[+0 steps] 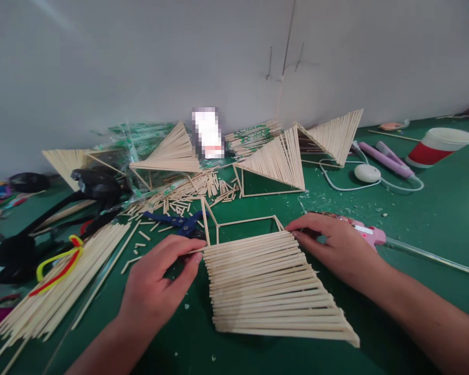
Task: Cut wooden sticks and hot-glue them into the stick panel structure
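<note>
A slanted panel of glued wooden sticks (273,286) on a thin stick frame lies on the green table (433,219) in front of me. My left hand (156,284) pinches the left end of the topmost stick at the panel's upper left corner. My right hand (336,247) has its fingers bent and pressed on the right end of the same stick. A pink glue gun (369,234) lies just behind my right hand.
Loose long sticks (62,281) lie at the left with red and yellow pipe cleaners (60,263). Blue cutters (182,223), short stick offcuts (187,192), finished stick triangles (277,161), a red and white cup (437,148) and a black lamp (94,185) stand behind.
</note>
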{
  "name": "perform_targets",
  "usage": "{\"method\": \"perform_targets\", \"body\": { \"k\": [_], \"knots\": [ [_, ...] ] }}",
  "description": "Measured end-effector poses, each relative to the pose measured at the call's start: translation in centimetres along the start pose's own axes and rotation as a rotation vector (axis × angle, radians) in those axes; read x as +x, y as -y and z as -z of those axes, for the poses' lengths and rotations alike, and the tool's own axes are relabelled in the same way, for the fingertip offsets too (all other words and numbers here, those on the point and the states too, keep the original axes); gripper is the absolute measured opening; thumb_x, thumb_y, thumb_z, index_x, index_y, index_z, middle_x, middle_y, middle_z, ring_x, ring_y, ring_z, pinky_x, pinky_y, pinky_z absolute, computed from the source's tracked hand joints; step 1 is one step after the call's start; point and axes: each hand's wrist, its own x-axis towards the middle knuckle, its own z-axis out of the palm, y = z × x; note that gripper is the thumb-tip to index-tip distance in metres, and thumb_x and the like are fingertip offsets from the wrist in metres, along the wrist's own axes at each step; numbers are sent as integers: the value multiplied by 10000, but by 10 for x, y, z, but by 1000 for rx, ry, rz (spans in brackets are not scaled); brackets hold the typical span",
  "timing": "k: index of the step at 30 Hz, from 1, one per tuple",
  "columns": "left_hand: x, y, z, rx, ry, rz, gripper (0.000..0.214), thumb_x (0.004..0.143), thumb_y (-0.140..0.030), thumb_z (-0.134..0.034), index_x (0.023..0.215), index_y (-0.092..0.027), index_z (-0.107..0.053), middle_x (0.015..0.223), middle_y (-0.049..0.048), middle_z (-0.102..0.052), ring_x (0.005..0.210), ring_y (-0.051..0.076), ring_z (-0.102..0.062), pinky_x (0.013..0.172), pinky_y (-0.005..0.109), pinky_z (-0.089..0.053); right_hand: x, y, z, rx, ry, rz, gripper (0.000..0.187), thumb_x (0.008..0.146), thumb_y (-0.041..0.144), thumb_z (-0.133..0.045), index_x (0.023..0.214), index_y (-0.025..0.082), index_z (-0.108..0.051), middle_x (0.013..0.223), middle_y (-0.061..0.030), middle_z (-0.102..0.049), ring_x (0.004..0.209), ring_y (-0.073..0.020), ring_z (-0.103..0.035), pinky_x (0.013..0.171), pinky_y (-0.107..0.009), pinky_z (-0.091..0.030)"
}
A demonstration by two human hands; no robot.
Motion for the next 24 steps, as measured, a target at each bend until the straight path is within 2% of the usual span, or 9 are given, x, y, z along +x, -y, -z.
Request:
{"method": "perform_targets", "body": {
  "k": [16, 20, 24],
  "knots": [
    [4, -2, 0, 8, -20, -13, 99, 866, -163, -604, 936, -218, -650, 878, -25, -675, 789, 93, -639, 733, 187, -490, -1, -2, -1, 11, 7, 3, 201, 891, 244, -514, 944, 250, -707, 963, 3, -744, 896, -180, -679, 787, -323, -531],
    [5, -5, 0, 26, -14, 16, 86, 867, -188, -606, 925, -220, -661, 875, -24, -684, 783, 98, -642, 722, 188, -489, 0, -2, -1, 19, 16, -5, 200, 889, 244, -515, 953, 248, -704, 972, 1, -741, 904, -180, -673, 788, -322, -530],
    [6, -9, 2, 42, 3, 105, 67, 862, -245, -616, 896, -229, -672, 836, -31, -681, 717, 94, -629, 654, 179, -480, 0, -1, -1, 27, 9, -2, 202, 886, 243, -513, 945, 246, -705, 960, -1, -743, 895, -179, -675, 789, -317, -530]
  ]
}}
